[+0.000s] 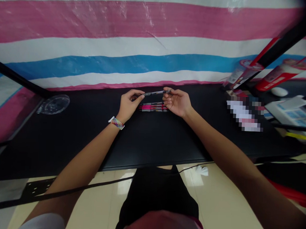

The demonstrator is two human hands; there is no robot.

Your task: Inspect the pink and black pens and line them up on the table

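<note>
The left hand and right hand are pinching opposite ends of a pen in their fingers, its long axis running crosswise between them, near other pens lying on the worktop.

Apparently a pen between both hands.

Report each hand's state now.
Left hand: closed on one end of a pen.
Right hand: fingers closed on the same pen's other end.
</note>
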